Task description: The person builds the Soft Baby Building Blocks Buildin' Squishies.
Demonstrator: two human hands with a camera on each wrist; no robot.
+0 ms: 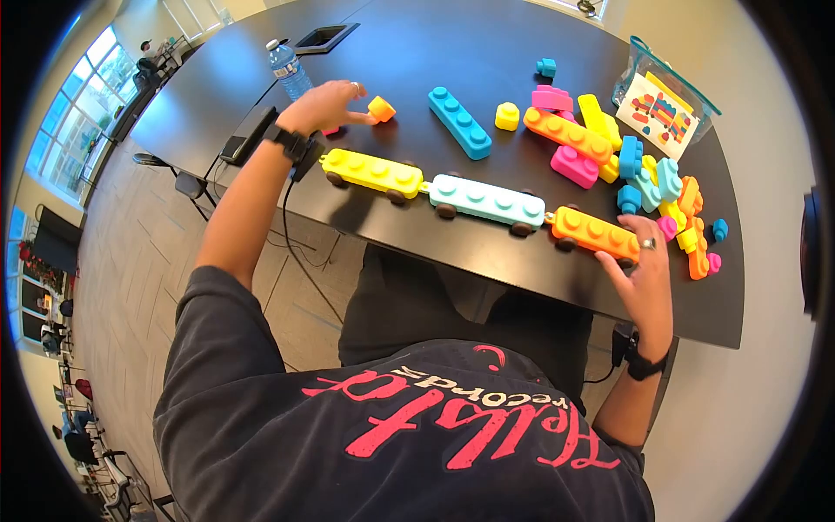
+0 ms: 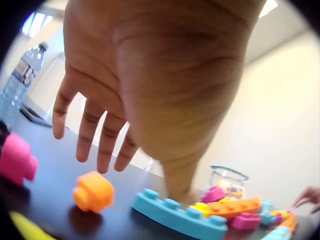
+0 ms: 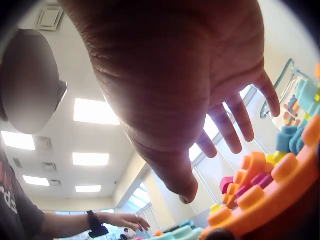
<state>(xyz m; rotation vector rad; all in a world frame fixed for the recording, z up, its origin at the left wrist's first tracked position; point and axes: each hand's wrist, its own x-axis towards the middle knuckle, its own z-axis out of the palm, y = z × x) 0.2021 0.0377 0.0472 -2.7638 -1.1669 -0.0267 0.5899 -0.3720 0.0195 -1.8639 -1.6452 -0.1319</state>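
Over the back left of the blocks, my left hand (image 1: pixel 323 106) is held with its fingers spread and hanging down, close to a small orange block (image 1: pixel 381 109). In the left wrist view that orange block (image 2: pixel 94 192) lies on the table, apart from the fingers. A pink block (image 2: pixel 18 159) sits beside it. Three wheeled wagons stand hooked in a row: yellow (image 1: pixel 376 172), pale blue (image 1: pixel 487 202) and orange (image 1: pixel 593 233). My right hand (image 1: pixel 645 280) is at the orange wagon's right end, fingers loosely spread, thumb on the near side, gripping nothing.
A long blue block (image 1: pixel 459 122) and a yellow block (image 1: pixel 507 117) lie behind the wagons. Several mixed blocks are heaped at right, by a clear bag (image 1: pixel 639 65) with a picture card (image 1: pixel 658 114). A water bottle (image 1: pixel 289 70) stands at back left.
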